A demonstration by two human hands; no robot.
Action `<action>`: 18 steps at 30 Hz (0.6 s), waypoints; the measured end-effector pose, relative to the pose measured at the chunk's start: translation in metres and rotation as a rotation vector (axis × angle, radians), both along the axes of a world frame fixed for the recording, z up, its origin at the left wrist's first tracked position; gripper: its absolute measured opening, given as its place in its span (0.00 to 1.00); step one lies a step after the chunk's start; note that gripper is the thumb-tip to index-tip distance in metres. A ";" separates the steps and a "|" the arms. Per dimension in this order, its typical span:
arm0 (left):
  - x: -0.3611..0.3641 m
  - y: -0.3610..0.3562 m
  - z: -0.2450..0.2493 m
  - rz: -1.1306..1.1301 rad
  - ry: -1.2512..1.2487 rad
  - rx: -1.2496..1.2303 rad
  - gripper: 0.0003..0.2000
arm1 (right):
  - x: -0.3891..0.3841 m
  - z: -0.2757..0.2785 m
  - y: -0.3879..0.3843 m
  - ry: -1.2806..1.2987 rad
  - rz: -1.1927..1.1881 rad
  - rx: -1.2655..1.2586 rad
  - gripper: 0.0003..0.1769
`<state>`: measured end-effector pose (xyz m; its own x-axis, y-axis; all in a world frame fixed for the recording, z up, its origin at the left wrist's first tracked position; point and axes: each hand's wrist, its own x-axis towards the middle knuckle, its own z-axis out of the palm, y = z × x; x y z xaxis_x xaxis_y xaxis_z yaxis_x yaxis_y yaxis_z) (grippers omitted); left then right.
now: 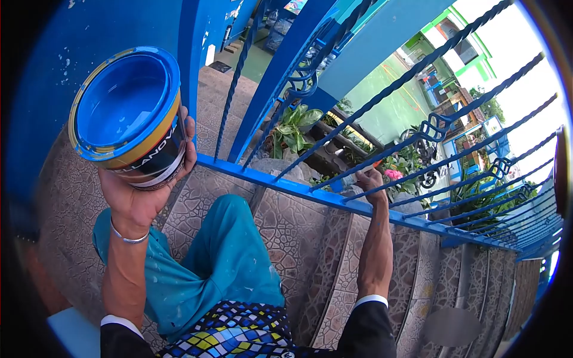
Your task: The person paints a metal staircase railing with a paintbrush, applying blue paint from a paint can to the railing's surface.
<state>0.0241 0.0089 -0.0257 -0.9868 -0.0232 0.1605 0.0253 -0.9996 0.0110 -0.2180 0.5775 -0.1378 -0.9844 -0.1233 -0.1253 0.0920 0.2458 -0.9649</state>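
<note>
A paint can [149, 152] with blue paint inside and a paint-smeared rim rests in my left hand [140, 194], whose fingers wrap round its bottom and right side. The can is tilted so that its open top faces me. My right hand [371, 182] reaches through to the metal railing [286, 186], closed around the handle of a paintbrush [352, 179]. The brush's bristle end points down and left near the blue bottom bar. Twisted blue bars [382, 95] rise on both sides of that hand.
Patterned stone steps [286, 238] lie below the railing and descend to the right. A blue wall [36, 71] stands at the left. Behind the bars are leafy plants [292, 128], a pink flower [393, 174] and rocks. My bent knee [230, 221] is beneath the railing.
</note>
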 end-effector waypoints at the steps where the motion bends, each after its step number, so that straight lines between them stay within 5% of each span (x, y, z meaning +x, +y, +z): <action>1: -0.001 0.001 0.001 -0.002 -0.014 0.005 0.45 | -0.005 -0.001 -0.004 -0.015 0.023 0.062 0.13; 6: -0.001 0.003 0.001 0.002 -0.063 0.035 0.45 | -0.013 0.000 -0.014 -0.045 0.103 0.494 0.08; 9: -0.002 0.000 -0.005 0.011 -0.037 -0.015 0.54 | -0.015 0.003 -0.006 -0.010 0.075 0.394 0.09; 15: -0.001 0.002 -0.002 0.027 -0.064 -0.015 0.45 | -0.013 0.012 -0.019 0.041 0.055 0.215 0.13; 18: -0.002 0.002 -0.003 0.003 -0.080 0.012 0.45 | -0.009 0.012 -0.028 -0.047 0.090 0.550 0.15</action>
<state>0.0223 0.0111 -0.0287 -0.9964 -0.0274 0.0806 0.0275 -0.9996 0.0007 -0.2269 0.5499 -0.1259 -0.9648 -0.1110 -0.2386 0.0871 0.7209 -0.6875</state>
